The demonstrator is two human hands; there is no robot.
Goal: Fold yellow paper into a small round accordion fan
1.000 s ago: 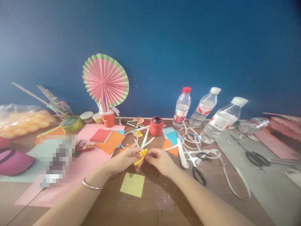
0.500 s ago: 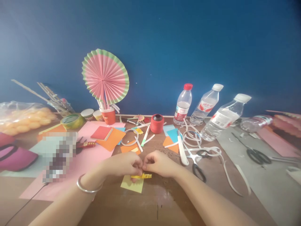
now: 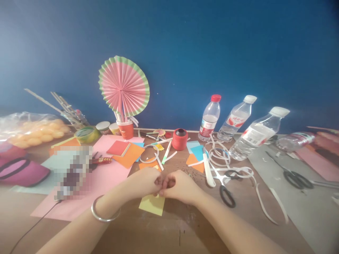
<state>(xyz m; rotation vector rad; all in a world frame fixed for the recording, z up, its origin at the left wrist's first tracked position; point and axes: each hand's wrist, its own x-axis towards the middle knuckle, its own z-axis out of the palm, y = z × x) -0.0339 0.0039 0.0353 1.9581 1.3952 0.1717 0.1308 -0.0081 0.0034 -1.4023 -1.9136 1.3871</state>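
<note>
My left hand (image 3: 149, 181), with a silver bangle on the wrist, and my right hand (image 3: 182, 187) meet above the table, fingertips pinched together. Between them they grip a small pleated strip of yellow paper, which the fingers now hide almost wholly. Just below the hands a pale yellow paper square (image 3: 152, 206) lies flat on the wooden table (image 3: 148, 236). Beyond the fingers are orange paper pieces (image 3: 148, 165) and a white tape ring (image 3: 149, 153). To the right of my right hand lie a white-handled tool (image 3: 209, 173) and black-handled scissors (image 3: 227, 195).
A pleated pink-and-green paper fan (image 3: 124, 84) stands in a red paper cup (image 3: 125, 130). Behind the hands is a red spool (image 3: 180, 140). Several water bottles (image 3: 209, 120) stand by the blue wall. Pink paper (image 3: 106, 183) covers the left, with pliers (image 3: 102, 160) on it.
Both hands have drawn closer together and turned, so the pleated yellow strip that showed below the fingers is now hidden. The whole view has shifted slightly.
</note>
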